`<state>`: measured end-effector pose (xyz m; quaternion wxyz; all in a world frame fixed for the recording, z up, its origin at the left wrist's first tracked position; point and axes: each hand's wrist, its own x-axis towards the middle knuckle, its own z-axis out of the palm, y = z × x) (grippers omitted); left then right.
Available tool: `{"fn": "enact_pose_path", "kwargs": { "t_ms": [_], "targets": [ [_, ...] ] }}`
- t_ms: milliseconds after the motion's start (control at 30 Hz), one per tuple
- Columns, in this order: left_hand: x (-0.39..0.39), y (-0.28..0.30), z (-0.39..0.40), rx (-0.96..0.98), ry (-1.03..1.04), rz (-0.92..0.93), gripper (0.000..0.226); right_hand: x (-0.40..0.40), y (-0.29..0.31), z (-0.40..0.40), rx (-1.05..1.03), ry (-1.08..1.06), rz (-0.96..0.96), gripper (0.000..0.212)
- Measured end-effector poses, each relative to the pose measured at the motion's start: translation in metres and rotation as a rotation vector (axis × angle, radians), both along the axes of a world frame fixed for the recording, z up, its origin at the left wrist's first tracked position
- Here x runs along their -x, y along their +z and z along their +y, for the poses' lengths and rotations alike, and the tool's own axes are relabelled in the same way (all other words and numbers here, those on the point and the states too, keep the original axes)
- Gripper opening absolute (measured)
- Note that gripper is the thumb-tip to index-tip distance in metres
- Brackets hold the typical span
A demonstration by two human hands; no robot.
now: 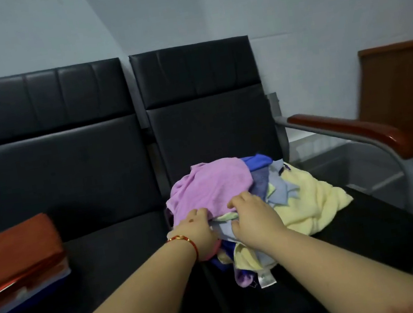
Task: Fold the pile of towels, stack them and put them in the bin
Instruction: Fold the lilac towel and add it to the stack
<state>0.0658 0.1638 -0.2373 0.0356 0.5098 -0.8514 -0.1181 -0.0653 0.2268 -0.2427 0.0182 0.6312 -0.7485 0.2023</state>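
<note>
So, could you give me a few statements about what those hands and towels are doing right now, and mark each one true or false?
1. The pile of towels lies on the right-hand black seat. True.
2. Both hands are on the pile. True: the left hand and the right hand grip it at the pink towel's near edge.
3. The towels are already folded into a neat stack. False: they lie crumpled and unfolded.
4. The yellow towel lies on the left side of the pile. False: it is on the right side.
5. A red bracelet is on the right wrist. False: it is on the left wrist.
</note>
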Motion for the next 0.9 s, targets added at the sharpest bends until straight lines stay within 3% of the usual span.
{"fn": "enact_pose_path", "kwargs": {
  "t_ms": [133,267,367,467,533,600,667,767,800,900],
  "targets": [
    [0.011,-0.014,-0.004,-0.014,0.081,0.097,0.043,0.023,-0.009,-0.004,0.076,-0.074,-0.083,0.036],
    [0.013,-0.015,-0.015,0.095,0.141,0.225,0.03,0.033,-0.008,-0.026,0.235,-0.257,-0.48,0.044],
    [0.014,-0.009,-0.028,0.175,0.143,0.249,0.021,0.041,-0.003,-0.051,0.217,-0.349,-0.681,0.045],
    [0.011,-0.008,-0.038,0.2,0.13,0.218,0.018,0.05,0.006,-0.07,0.157,-0.417,-0.898,0.038],
    [0.009,-0.01,-0.038,0.163,0.156,0.31,0.014,0.051,0.015,-0.071,0.133,-0.44,-1.014,0.025],
    [0.009,-0.011,-0.038,0.101,0.172,0.468,0.017,0.049,0.024,-0.072,0.174,-0.386,-0.99,0.013],
    [0.014,-0.007,-0.035,-0.003,0.144,0.669,0.03,0.042,0.033,-0.071,0.269,-0.264,-0.985,0.025],
    [0.025,0.006,-0.034,-0.239,0.085,0.903,0.063,0.016,0.054,-0.062,0.332,-0.055,-1.151,0.022],
    [0.027,0.011,-0.031,-0.278,0.07,0.928,0.065,0.005,0.063,-0.059,0.305,0.003,-1.237,0.017],
    [0.025,0.022,-0.032,-0.199,0.209,0.964,0.028,-0.022,0.079,-0.052,0.247,0.144,-1.442,0.016]
  ]
}}
